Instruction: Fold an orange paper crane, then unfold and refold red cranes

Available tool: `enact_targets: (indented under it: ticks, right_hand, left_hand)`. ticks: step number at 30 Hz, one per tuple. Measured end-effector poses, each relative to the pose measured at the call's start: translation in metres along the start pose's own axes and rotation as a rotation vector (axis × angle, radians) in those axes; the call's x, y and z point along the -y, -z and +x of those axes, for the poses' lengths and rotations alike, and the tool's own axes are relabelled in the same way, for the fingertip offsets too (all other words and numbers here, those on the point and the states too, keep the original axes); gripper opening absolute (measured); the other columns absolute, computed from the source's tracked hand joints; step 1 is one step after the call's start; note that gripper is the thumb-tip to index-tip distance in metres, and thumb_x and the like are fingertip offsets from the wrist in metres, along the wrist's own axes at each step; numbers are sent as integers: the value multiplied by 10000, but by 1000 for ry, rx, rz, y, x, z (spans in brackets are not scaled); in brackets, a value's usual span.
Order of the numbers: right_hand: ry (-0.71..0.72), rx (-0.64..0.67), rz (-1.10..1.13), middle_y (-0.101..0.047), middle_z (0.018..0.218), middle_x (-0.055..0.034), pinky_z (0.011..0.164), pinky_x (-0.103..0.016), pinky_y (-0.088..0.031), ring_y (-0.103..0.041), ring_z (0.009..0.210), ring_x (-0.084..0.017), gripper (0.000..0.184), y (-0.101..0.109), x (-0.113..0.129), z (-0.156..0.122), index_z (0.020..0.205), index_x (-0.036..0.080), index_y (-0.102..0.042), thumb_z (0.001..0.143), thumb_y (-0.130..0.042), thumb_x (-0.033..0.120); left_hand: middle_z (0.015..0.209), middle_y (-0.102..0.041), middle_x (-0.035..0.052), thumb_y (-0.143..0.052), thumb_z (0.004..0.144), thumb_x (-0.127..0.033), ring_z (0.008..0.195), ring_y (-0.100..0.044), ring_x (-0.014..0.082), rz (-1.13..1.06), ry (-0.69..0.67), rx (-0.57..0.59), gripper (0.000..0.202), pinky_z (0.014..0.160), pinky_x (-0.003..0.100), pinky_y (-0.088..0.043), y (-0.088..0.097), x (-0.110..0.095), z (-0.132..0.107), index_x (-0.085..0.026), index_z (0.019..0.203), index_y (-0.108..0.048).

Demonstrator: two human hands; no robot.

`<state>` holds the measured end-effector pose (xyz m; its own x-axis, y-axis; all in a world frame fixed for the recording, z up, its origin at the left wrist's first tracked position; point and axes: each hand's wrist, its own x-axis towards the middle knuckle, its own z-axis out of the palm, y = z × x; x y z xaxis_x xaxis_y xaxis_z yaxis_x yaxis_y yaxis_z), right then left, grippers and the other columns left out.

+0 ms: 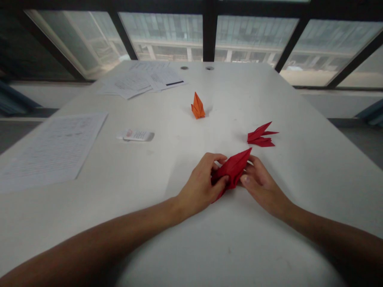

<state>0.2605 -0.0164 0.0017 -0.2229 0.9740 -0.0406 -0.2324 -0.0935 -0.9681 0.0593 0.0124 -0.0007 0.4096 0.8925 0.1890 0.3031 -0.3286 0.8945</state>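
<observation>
A folded red paper piece (233, 168) rests on the white table (191, 247), gripped from both sides. My left hand (201, 187) pinches its left edge with curled fingers. My right hand (261, 184) holds its right side, thumb pressed against the paper. Just beyond, to the right, lies a finished red origami figure (261, 136) with pointed flaps. Farther back near the table's middle stands an orange origami figure (198, 107).
A printed sheet (54, 149) lies at the left edge, and more papers (140, 81) are spread at the far left. A small white remote-like device (136, 135) lies left of centre. Large windows (167, 32) run behind the table's far edge.
</observation>
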Motion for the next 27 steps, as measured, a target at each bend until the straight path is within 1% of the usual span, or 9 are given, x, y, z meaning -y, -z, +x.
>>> enact_targets:
  ticks: [1,3,6,8,13,16,19,22,27]
  right_hand:
    - [0,1,-29,-668,1302,-46,1018,-460,-553,-673,1163,-224,506,-1,1,-1,1328,343,-464,912,-753,350]
    - [-10,-9,-59,-657,1300,-39,1033,-436,-545,-663,1171,-210,546,-3,2,-3,1330,341,-443,892,-758,257]
    - [-7,-33,-99,-659,1223,-26,1003,-399,-550,-655,1130,-195,527,-2,1,-3,1322,323,-446,884,-686,156]
    - [-2,-42,-137,-658,1170,-19,975,-384,-550,-653,1087,-192,524,1,-1,-2,1330,316,-449,880,-637,124]
    - [-12,-49,-134,-654,1148,-11,980,-385,-527,-649,1081,-196,561,6,-5,0,1348,317,-451,856,-601,93]
    - [-3,-51,-80,-652,1143,3,952,-358,-532,-652,1048,-177,553,5,-6,1,1325,318,-475,849,-607,69]
    - [2,-42,-51,-657,1115,12,907,-332,-537,-652,996,-159,516,5,-6,3,1297,316,-501,860,-608,63]
    - [11,-43,-35,-659,1093,12,885,-332,-541,-656,971,-160,504,5,-8,3,1306,320,-500,878,-605,76]
    - [14,-23,-67,-679,1188,-35,899,-367,-554,-675,1023,-192,431,5,-6,4,1276,293,-501,896,-616,125]
  left_hand:
    - [1007,-640,31,-628,914,-151,841,-632,147,-13,5,5,405,760,294,-542,0,-1,0,-244,1284,-492]
    - [974,-647,25,-619,927,-165,828,-641,145,-42,6,23,391,745,286,-544,0,-3,0,-238,1288,-486]
    - [949,-654,21,-645,925,-190,817,-651,144,-87,4,57,389,739,281,-550,2,-8,0,-226,1278,-485]
    - [962,-659,26,-690,912,-222,817,-651,143,-123,16,76,390,746,284,-553,4,-11,0,-222,1252,-499]
    - [1134,-667,64,-736,910,-291,837,-658,131,-361,100,132,385,745,279,-560,8,-12,3,-224,1213,-509]
    - [1189,-645,64,-804,856,-286,843,-649,120,-481,169,135,425,746,273,-564,10,-9,6,-226,1175,-529]
    - [1168,-642,56,-826,837,-288,842,-634,113,-551,204,125,426,741,262,-554,13,-6,9,-221,1149,-543]
    - [1136,-634,49,-784,879,-311,841,-629,113,-563,213,150,367,706,244,-530,15,-5,12,-216,1144,-548]
    - [1027,-643,35,-700,943,-291,804,-622,114,-486,176,164,234,679,236,-503,15,-4,11,-202,1104,-556]
